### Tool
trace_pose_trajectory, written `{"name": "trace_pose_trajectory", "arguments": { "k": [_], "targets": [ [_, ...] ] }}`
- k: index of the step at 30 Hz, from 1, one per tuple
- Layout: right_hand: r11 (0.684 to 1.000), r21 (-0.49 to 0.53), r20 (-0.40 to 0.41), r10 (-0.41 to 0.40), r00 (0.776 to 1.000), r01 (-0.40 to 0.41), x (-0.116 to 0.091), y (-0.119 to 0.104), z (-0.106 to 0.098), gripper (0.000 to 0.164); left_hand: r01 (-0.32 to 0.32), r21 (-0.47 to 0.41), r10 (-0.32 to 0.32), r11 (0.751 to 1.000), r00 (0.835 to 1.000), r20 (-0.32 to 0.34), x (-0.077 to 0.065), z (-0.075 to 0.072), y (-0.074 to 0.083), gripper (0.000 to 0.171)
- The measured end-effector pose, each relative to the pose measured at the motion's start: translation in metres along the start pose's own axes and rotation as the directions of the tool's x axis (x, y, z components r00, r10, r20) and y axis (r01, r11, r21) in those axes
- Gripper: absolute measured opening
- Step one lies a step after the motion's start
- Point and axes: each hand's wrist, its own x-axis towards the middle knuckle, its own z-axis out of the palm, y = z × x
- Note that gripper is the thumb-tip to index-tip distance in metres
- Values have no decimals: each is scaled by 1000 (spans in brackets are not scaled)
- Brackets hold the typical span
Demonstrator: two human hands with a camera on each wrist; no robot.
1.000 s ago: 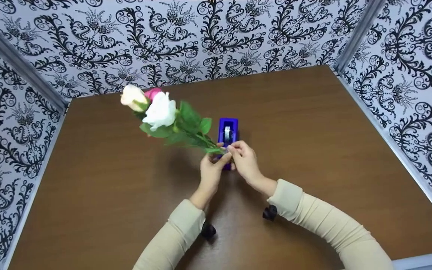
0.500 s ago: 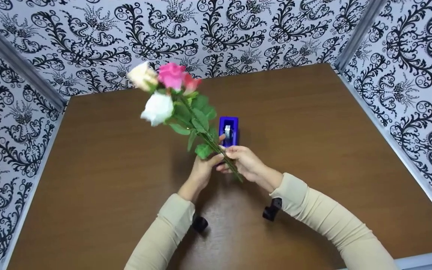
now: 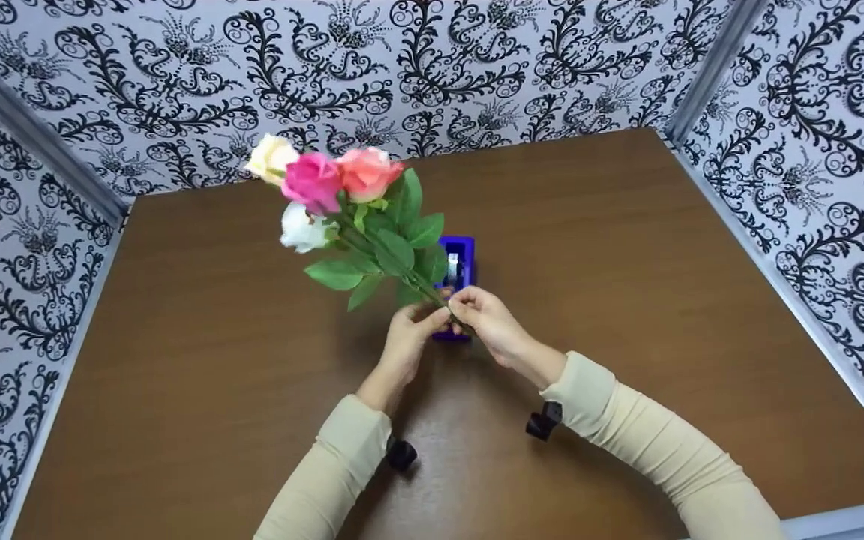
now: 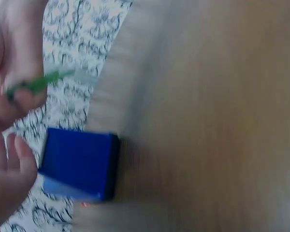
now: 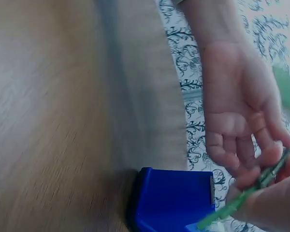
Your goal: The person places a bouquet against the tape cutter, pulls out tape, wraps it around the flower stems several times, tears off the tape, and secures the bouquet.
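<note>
A bunch of artificial roses tilts up to the left in the head view: a cream one (image 3: 271, 157), a pink one (image 3: 313, 184), a coral one (image 3: 369, 174) and a white one (image 3: 303, 227). My left hand (image 3: 406, 337) holds the gathered green stems (image 3: 423, 287) between thumb and fingers, its lower fingers loosely bent. Close beside it, my right hand (image 3: 498, 324) pinches the stems near their cut ends. In the right wrist view, the green stem ends (image 5: 229, 208) poke out below the right hand's fingers. Behind the hands stands a blue tape dispenser (image 3: 469, 259) with a roll in it.
The brown wooden table (image 3: 627, 247) spreads around the hands. Patterned black-and-white panels (image 3: 417, 67) enclose it at the back and sides. A dark wrist device (image 3: 402, 454) hangs at the left cuff, another dark device (image 3: 543, 421) at the right.
The bunch has turned in the hands, bringing the pink and coral roses to the front and the white one behind. The left hand has shifted slightly left; the dispenser has stayed put.
</note>
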Motion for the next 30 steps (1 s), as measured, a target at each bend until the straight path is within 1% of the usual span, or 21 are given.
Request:
{"name": "trace_pose_trajectory", "arguments": {
  "k": [2,4,6,8,10,13,15,17,18,20,22,24,27,30],
  "targets": [
    [997,-50,-74,-65,995,61,0,2,5,11,1,45,4,999,993,-119,-3,7,2,20],
    [992,-80,-121,-110,987,101,0,3,9,9,-24,81,40,996,979,-198,-5,11,3,19],
    [989,-91,-152,-129,980,116,2,4,12,8,-60,92,81,994,965,-251,-6,14,3,22],
    [990,-79,-169,-129,977,117,2,4,14,8,-84,102,110,991,955,-277,-7,15,3,22],
    [992,-44,-174,-121,977,115,2,3,15,7,-98,98,123,990,951,-285,-7,15,3,16],
    [994,3,-165,-110,980,112,2,3,15,5,-108,59,120,992,956,-269,-8,14,3,12],
    [993,38,-149,-106,983,113,1,2,14,4,-109,12,108,994,962,-249,-10,13,3,14],
    [993,46,-140,-103,985,110,1,2,13,2,-108,6,106,994,968,-229,-11,12,4,20],
    [993,35,-144,-103,984,109,0,1,13,3,-106,4,105,994,970,-221,-11,12,4,23],
    [994,11,-159,-107,981,110,0,1,12,7,-99,29,103,995,973,-209,-12,11,4,27],
    [992,-47,-187,-127,974,120,-1,0,12,9,-86,73,99,994,974,-205,-12,11,5,28],
    [986,-108,-211,-150,966,130,0,0,12,9,-61,93,79,994,974,-213,-11,10,5,28],
    [972,-184,-222,-185,957,145,1,1,12,9,-22,103,45,994,974,-224,-10,10,4,28],
    [961,-240,-219,-188,957,134,2,3,11,11,2,108,23,994,974,-225,-10,10,4,28]
  ]
}}
